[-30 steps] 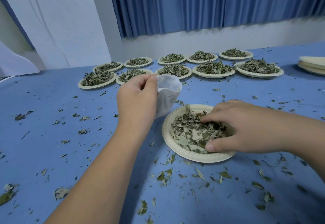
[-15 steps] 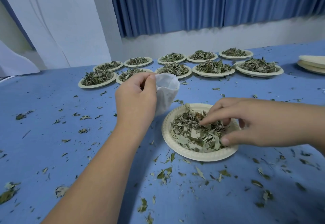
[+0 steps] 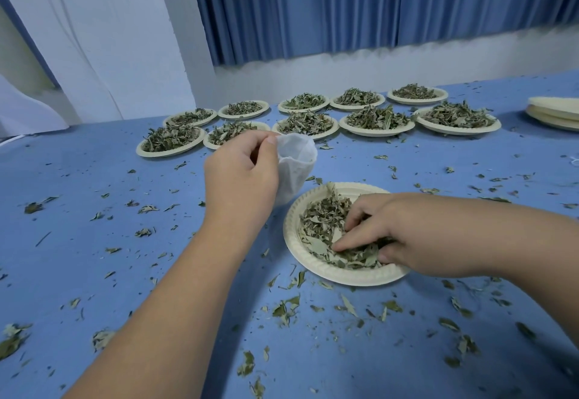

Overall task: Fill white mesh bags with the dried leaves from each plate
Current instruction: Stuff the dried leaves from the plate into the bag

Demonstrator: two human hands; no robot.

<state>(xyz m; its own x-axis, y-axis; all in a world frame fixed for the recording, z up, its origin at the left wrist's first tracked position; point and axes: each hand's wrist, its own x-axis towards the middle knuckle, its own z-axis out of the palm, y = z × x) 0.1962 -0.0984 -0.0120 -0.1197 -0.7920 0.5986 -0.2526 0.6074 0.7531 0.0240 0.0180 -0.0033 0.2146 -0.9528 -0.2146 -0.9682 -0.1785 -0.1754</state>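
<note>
Hanging mouth-up, long axis near vertical, a white mesh bag [image 3: 294, 176] is pinched at its rim by the left hand [image 3: 241, 179]; right hand [image 3: 404, 235] fingers, just below it, curl around dried leaves [image 3: 322, 220] on a plate [image 3: 344, 278].

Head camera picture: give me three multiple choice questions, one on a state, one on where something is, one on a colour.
1. How is the white mesh bag in the left hand?
A) tied shut
B) mouth open
C) lying flat on the table

2. Where are the right hand's fingers?
A) in the dried leaves on the near plate
B) inside the bag
C) on the stack of empty plates

3. What colour is the table cover?
A) white
B) green
C) blue

Answers:
1 B, its rim gapes beside the thumb.
2 A, the fingertips are down among the leaves.
3 C, blue shows between the scattered bits.
</note>
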